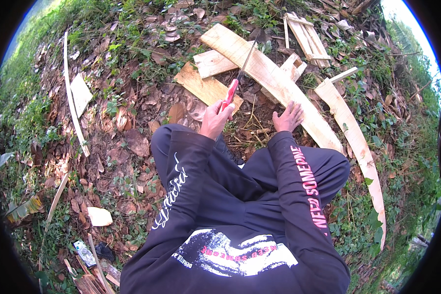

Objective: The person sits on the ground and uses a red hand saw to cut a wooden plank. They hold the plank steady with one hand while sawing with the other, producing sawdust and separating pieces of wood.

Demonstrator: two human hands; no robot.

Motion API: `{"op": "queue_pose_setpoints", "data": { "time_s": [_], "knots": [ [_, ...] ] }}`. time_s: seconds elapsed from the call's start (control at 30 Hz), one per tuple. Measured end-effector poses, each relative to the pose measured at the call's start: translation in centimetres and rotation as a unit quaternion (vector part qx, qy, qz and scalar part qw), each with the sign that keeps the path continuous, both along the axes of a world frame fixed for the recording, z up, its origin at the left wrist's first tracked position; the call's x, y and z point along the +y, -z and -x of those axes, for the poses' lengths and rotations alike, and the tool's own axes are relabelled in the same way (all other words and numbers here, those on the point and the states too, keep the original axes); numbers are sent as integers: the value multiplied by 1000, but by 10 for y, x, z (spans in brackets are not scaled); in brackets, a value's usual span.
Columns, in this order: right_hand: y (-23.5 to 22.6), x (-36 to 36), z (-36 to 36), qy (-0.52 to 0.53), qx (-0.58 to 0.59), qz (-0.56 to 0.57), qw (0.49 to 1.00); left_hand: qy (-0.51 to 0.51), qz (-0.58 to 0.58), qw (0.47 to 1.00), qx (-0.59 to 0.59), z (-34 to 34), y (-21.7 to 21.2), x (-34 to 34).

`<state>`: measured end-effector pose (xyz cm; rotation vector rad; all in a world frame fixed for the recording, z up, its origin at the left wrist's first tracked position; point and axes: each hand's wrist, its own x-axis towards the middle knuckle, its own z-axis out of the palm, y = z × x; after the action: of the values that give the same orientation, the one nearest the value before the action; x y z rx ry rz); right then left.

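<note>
My left hand [213, 121] is closed around the red handle of a handsaw [232, 91]. Its narrow dark blade points away from me and crosses the far part of a long pale plank [269, 72]; whether the teeth bite into the wood is too small to tell. Fingers spread, my right hand [289, 117] lies on the near edge of that same plank, farther down its length. Under the plank's far end sits a shorter board [213, 63]. A yellowish board [206, 84] rests on the ground just beyond my left hand, partly covered by the saw handle.
Right of the plank, a long rough-edged board [353, 132] lies on the ground. A small slatted wooden piece [307, 39] is at the far right. Thin strips [72, 93] and a pale offcut [81, 94] lie left, with wood scraps [90, 279] near lower left. Leaves and weeds cover the soil.
</note>
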<state>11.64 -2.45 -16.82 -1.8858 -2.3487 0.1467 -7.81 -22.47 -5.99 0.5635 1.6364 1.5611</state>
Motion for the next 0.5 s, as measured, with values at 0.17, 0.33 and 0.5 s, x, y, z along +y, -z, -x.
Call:
{"op": "queue_pose_setpoints", "data": {
  "time_s": [0.17,0.33,0.5],
  "knots": [
    [-1,0,2,-1,1,5,1000,0,-2,1000,-2,1,2,0],
    [-1,0,1,0,-1,8,1000,1,4,1000,-8,-1,-2,0],
    [-1,0,1,1,-4,8,1000,8,14,1000,-5,0,-7,-1]
  ]
}}
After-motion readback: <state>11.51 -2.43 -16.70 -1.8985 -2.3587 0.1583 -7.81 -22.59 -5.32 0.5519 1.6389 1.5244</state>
